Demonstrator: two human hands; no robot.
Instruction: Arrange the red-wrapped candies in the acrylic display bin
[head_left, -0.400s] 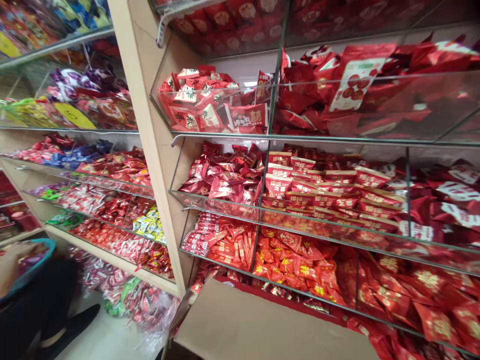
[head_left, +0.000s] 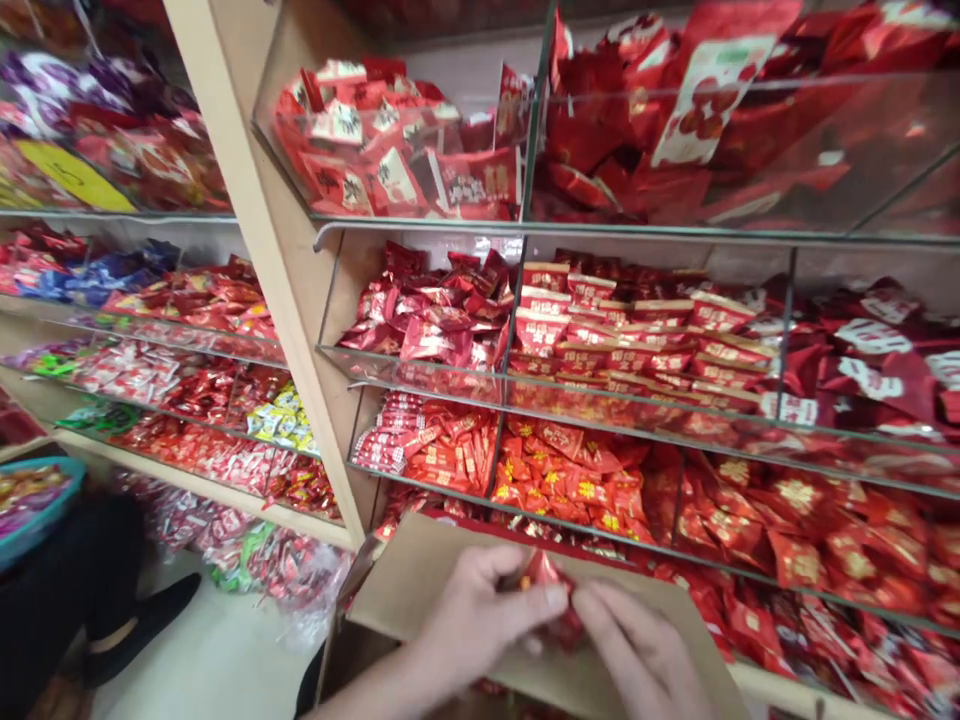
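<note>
A small red wrapped candy [head_left: 546, 572] is held between my two hands above an open cardboard box [head_left: 409, 572]. My left hand [head_left: 480, 610] pinches it from the left, thumb across its front. From the right, my right hand [head_left: 637, 640] has its fingertips closed at the candy's edge, and the fingers are a little blurred. Part of the wrapper is hidden behind my fingers. Below my hands, some red packets show dimly inside the box.
Glass-fronted shelves [head_left: 420, 375] of red packets rise behind the box. A wooden upright [head_left: 262, 270] divides them from more candy shelves at left. On the left, a person's dark-clothed leg [head_left: 97, 570] is beside a teal basket [head_left: 64, 515]. Plastic bags of candy [head_left: 262, 565] lie on the floor.
Both my hands have come into view over the box with the red candy. The view has tilted down, so the shelves sit higher. The other person's hand has left the teal basket.
</note>
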